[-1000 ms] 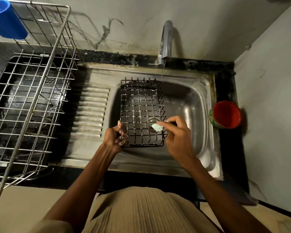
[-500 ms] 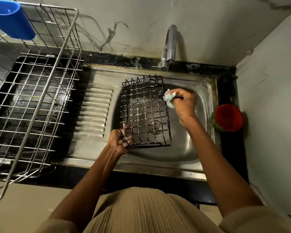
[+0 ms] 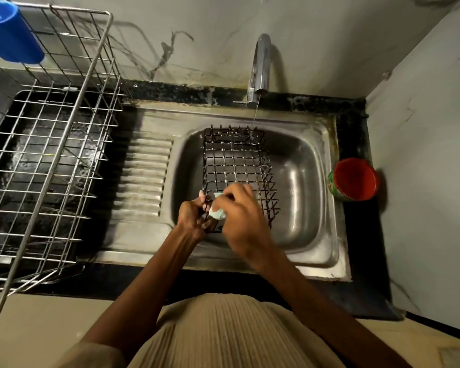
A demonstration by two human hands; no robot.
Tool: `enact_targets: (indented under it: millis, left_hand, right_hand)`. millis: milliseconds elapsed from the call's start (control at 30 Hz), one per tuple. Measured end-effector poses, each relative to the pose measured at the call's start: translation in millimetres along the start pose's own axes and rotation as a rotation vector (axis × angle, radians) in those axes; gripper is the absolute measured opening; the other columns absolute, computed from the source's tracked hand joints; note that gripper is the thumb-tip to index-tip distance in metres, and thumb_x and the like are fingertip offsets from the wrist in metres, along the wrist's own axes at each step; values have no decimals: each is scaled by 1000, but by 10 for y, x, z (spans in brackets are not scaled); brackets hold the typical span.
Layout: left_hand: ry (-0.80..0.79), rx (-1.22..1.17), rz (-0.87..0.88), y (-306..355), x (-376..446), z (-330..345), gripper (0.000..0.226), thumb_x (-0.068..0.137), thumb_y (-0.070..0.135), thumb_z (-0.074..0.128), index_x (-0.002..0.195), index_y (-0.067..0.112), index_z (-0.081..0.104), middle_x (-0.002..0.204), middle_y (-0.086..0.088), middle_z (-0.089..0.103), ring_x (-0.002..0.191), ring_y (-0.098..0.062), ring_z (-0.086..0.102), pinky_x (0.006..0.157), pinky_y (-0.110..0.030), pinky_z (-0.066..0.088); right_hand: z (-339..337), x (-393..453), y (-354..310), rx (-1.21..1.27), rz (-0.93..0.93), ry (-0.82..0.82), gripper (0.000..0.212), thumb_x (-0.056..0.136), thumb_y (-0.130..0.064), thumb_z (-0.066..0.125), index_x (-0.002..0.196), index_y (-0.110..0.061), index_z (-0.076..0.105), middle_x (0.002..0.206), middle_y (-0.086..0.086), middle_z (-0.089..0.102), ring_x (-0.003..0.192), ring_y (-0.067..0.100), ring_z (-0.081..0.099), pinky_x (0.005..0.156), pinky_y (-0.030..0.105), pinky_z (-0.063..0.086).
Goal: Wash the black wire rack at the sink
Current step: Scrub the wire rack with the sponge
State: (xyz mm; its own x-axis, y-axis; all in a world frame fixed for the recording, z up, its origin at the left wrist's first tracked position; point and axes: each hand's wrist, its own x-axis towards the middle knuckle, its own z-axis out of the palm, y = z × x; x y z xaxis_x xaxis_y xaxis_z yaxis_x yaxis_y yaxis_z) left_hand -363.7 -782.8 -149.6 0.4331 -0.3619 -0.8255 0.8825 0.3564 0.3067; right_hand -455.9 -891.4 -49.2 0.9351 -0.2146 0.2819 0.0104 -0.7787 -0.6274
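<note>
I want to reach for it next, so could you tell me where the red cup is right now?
In the head view, the red cup stands on the dark counter just right of the sink basin, close to the right wall.

We take this for a home kitchen: a steel sink [image 3: 316, 181] with a ribbed drainboard [image 3: 144, 176] set in a dark counter, a chrome tap [image 3: 260, 65] trickling water, a wire dish drainer [image 3: 51, 155], marbled wall tiles behind

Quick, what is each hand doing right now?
Left hand: grips the near edge of the black wire rack.
Right hand: holds a pale scrub pad against the rack.
</note>
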Motion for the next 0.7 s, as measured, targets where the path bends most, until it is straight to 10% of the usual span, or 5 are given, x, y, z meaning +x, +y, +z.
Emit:
enact_targets:
  millis: [367,500,700]
  left_hand:
    - [38,-39,28,63,-141,60,37,108,18,33,72,20,42,49,4,41,26,-7,26,24,-14,15]
    - [84,104,82,-10,-184,149,35,104,13,35,71,18,44,50,3,42,27,-7,29,28,-15,16]
    - [95,144,150,65,-346,158,36,103,8,33,71,19,44,51,4,42,28,-6,27,28,-14,14]
  right_hand:
    - [-205,-135,611,-66,295,95,26,79,-5,45,89,-8,70,95,9,53,90,26,54,70,32,49]
    - [16,-116,185,-13,114,13,29,83,-7,39,84,-5,68,94,12,55,88,27,54,66,35,47]
    - [-61,-157,677,-52,280,-9,18,82,6,66,88,-10,70,95,7,55,89,23,53,67,27,39]
